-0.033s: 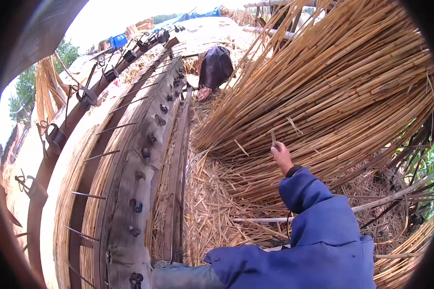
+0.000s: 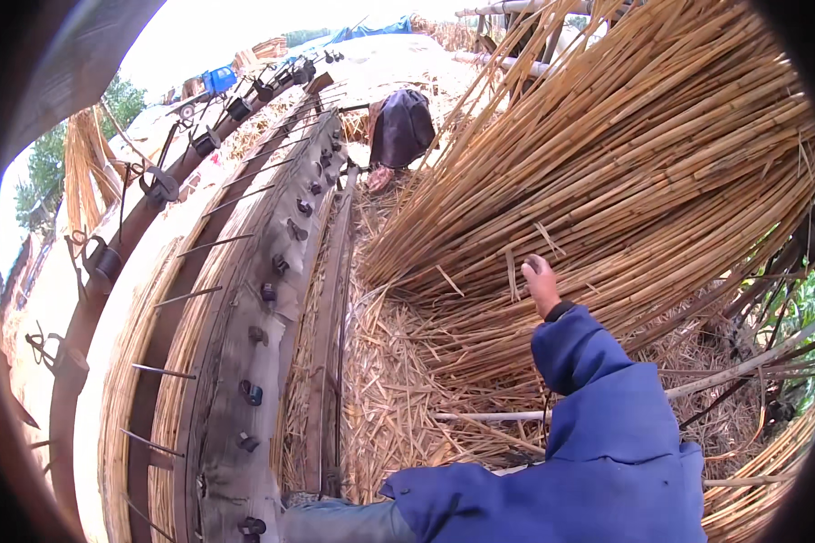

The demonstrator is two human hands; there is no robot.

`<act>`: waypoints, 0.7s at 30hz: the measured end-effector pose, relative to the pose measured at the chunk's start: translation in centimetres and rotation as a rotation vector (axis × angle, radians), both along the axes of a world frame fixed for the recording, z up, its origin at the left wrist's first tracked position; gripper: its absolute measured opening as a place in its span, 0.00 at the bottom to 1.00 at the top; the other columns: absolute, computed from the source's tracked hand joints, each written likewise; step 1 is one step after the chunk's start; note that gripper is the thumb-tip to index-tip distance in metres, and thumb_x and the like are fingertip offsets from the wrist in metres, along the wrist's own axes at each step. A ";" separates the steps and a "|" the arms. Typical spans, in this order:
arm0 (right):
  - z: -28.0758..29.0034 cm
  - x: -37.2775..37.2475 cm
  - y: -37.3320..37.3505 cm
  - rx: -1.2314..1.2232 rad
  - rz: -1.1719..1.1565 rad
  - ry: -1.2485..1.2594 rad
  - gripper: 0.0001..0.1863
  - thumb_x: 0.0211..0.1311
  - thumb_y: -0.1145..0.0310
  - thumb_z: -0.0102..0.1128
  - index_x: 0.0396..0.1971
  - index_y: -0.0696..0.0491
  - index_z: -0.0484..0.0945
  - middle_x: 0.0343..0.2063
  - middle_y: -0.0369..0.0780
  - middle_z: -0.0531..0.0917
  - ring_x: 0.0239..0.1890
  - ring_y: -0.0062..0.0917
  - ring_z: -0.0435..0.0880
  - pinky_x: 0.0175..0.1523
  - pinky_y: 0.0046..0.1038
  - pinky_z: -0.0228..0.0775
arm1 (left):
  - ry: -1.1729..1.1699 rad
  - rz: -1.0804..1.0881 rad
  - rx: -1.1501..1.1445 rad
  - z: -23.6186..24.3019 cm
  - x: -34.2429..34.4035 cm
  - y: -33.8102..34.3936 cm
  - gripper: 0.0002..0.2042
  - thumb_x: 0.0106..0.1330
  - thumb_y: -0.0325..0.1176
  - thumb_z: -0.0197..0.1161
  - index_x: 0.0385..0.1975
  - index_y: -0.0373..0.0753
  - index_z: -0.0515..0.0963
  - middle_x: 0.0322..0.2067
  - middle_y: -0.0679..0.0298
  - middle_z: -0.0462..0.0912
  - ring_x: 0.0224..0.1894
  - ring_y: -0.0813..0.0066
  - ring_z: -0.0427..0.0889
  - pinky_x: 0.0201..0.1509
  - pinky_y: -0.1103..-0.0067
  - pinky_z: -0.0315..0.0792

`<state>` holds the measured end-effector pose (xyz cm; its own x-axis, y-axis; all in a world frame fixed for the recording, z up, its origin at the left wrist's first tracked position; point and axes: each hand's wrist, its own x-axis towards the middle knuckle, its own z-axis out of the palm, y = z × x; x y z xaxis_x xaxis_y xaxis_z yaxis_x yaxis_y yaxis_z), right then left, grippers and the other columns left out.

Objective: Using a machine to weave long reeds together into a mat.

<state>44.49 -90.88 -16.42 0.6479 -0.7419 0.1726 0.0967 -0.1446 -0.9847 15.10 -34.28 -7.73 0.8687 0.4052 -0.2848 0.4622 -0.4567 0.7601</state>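
In the head view, the right hand (image 2: 541,282), at centre right of the frame, reaches out from a blue sleeve (image 2: 598,407) and rests against the big pile of reeds (image 2: 625,181) that fills the upper right; its fingers look curled onto the stalks, though whether they grip any cannot be told. The left hand is out of sight. Loose straw (image 2: 398,389) litters the ground below the pile. A long wooden frame (image 2: 263,308) with metal pegs runs along the left. At top centre, another person in dark clothes (image 2: 400,127) bends over the reeds.
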 end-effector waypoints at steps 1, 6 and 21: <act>1.9 -0.1 -3.9 -0.116 -0.066 0.021 0.22 0.56 0.69 0.54 0.50 0.63 0.66 0.42 0.44 0.76 0.44 0.26 0.75 0.51 0.25 0.65 | -0.001 -0.006 -0.019 -0.3 0.2 0.2 0.12 0.63 0.34 0.52 0.38 0.34 0.76 0.37 0.54 0.79 0.40 0.60 0.76 0.45 0.71 0.68; 12.3 -0.6 -18.2 -0.262 -0.381 -0.260 0.18 0.59 0.69 0.49 0.48 0.60 0.67 0.43 0.39 0.75 0.40 0.21 0.72 0.40 0.20 0.64 | -0.052 -0.093 0.175 -1.5 0.4 2.0 0.11 0.62 0.34 0.53 0.38 0.34 0.76 0.37 0.53 0.79 0.40 0.59 0.76 0.45 0.71 0.68; 24.8 4.5 -5.7 -0.114 0.228 -0.679 0.12 0.66 0.61 0.45 0.25 0.49 0.65 0.11 0.27 0.59 0.12 0.11 0.52 0.18 0.17 0.46 | -0.273 -0.140 0.187 -0.7 1.9 4.9 0.16 0.56 0.35 0.60 0.41 0.31 0.74 0.37 0.51 0.79 0.41 0.58 0.78 0.47 0.71 0.70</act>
